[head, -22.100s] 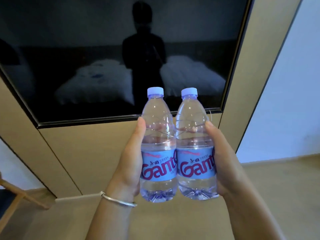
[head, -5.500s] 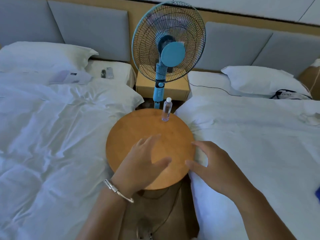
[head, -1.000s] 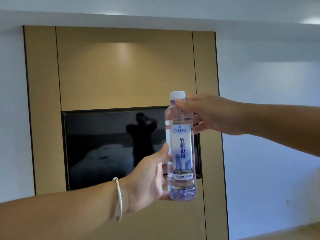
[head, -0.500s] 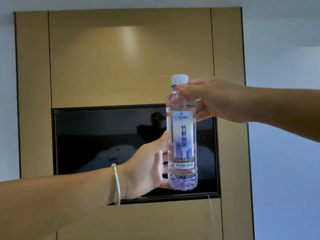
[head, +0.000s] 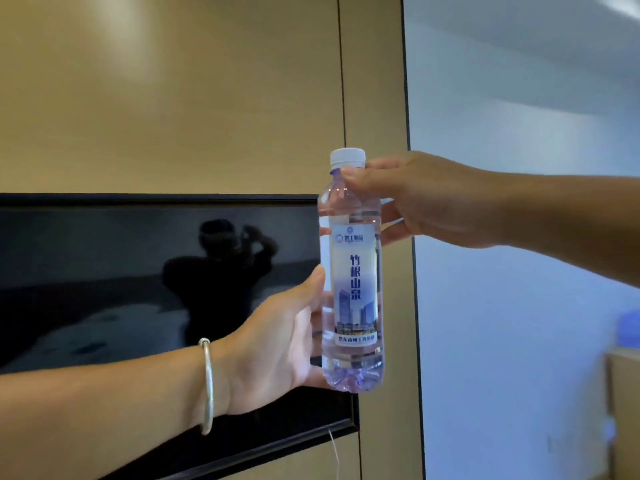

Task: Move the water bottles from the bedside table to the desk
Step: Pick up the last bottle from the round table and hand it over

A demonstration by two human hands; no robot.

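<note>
A clear water bottle [head: 353,282] with a white cap and a white-and-blue label stands upright in the air in front of me. My left hand [head: 277,344], with a silver bangle on the wrist, cups its lower half from the left. My right hand [head: 422,199] pinches its neck just under the cap from the right. At the right edge a blurred pale blue cap of another bottle [head: 629,329] shows above a wooden edge [head: 623,393]. The bedside table is out of view.
A dark TV screen [head: 121,289] is set in a tan wooden wall panel [head: 173,98] behind the bottle. It reflects a standing person and beds. A white wall [head: 519,341] fills the right side.
The view has swung right and closer to the wall: the TV now sits at the left and the white wall is wider. Both hands still hold the bottle upright.
</note>
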